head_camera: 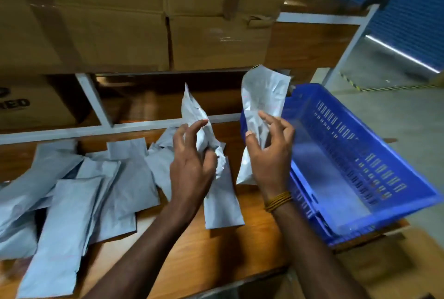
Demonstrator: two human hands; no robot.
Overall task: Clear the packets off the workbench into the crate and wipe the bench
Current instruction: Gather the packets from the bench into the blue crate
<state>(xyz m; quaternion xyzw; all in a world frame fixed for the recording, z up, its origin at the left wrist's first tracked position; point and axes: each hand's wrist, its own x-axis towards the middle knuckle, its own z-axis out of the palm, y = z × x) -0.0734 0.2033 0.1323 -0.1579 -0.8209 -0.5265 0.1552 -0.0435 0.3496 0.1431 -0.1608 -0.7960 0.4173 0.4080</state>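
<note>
Head view shows two grey packets lifted off the workbench, both close to the crate, which sits on the bench's right end. The right-hand packet stands nearly upright just beside the crate's near-left corner, partly in front of its rim; the right hand holds it low down, thumb on the near face and fingers curled loosely behind. The left-hand packet is a little further from the crate, crumpled at its middle where the left hand gathers it, fingers partly curled round the creased film.

Judging by how they bend and crease, these packets are thin, light and limp, probably smooth plastic film, so they will flop over above any grip and may slide out of a loose pinch. A hold near the middle, or a bunched handful, looks safer than a corner pinch; nothing suggests they are fragile.

Well to the left of the crate, a loose pile of flat packets overlaps on the bench, and one more lies just below the left hand. Beyond the bench, cardboard boxes stack on shelving. No cloth for wiping is visible.
</note>
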